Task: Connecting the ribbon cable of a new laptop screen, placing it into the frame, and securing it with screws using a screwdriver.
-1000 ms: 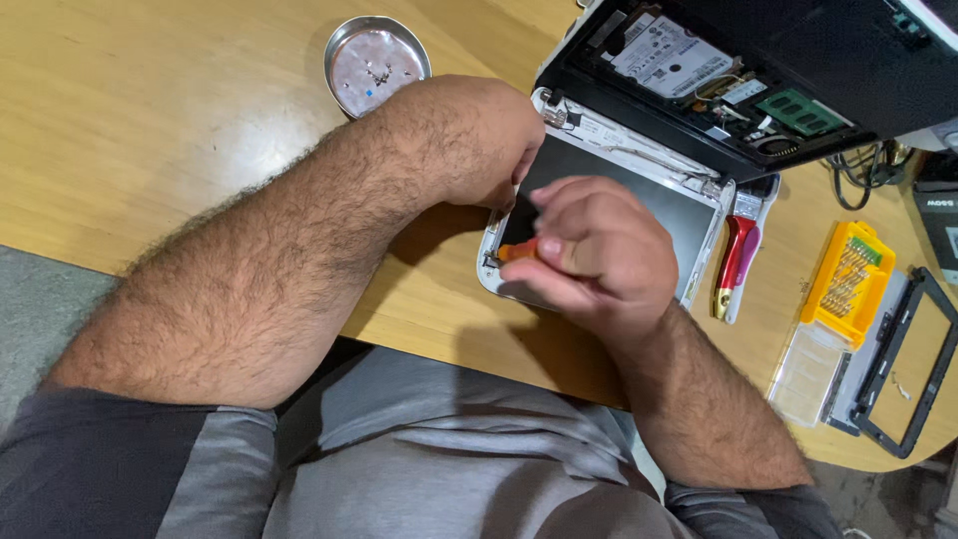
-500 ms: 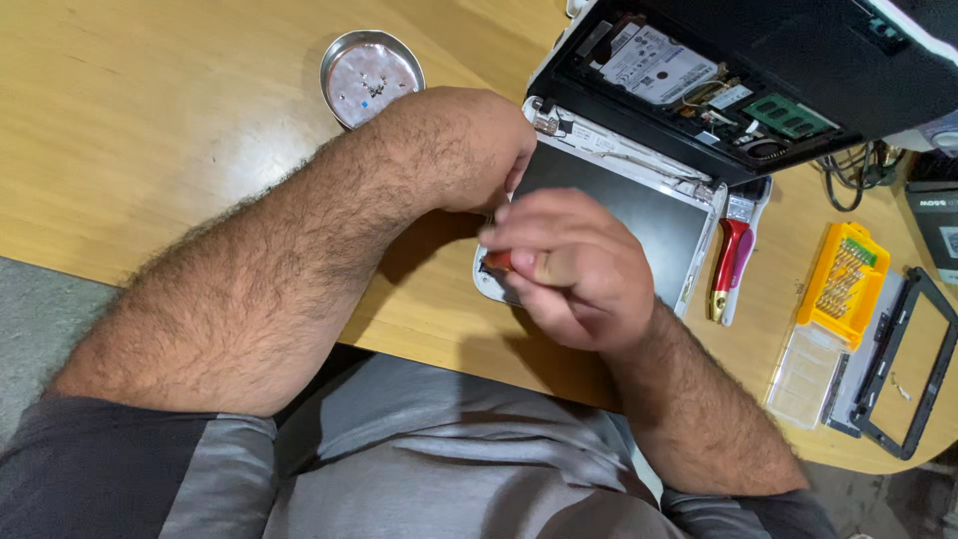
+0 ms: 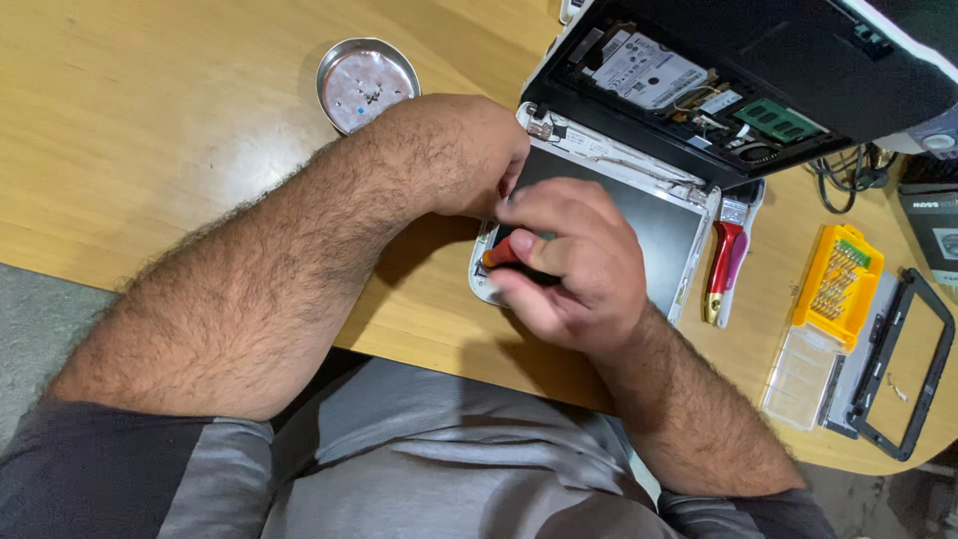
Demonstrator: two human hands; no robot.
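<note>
The right hand (image 3: 574,265) has its grip pinched around an orange-handled screwdriver (image 3: 499,255), whose tip is hidden under the fingers at the near left corner of the laptop screen panel (image 3: 654,225). The left hand (image 3: 469,160) sits just beyond that grip, bent at the wrist and pressing on the panel's white frame; its fingers are hidden, so I cannot tell whether they are spread or closed. Beyond the grip lies the opened laptop base (image 3: 699,90), with its drive and memory bare. Left of the grip and well apart, a round metal dish (image 3: 367,85) holds small screws on the worktop (image 3: 150,120). To the right rest a red-handled tool (image 3: 723,269) and a yellow bit case (image 3: 838,274).

The screwdriver could slip off a small screw head and scratch the dark screen, since the tip works unseen. A freed screw could roll off the worktop, the dish being far away.
</note>
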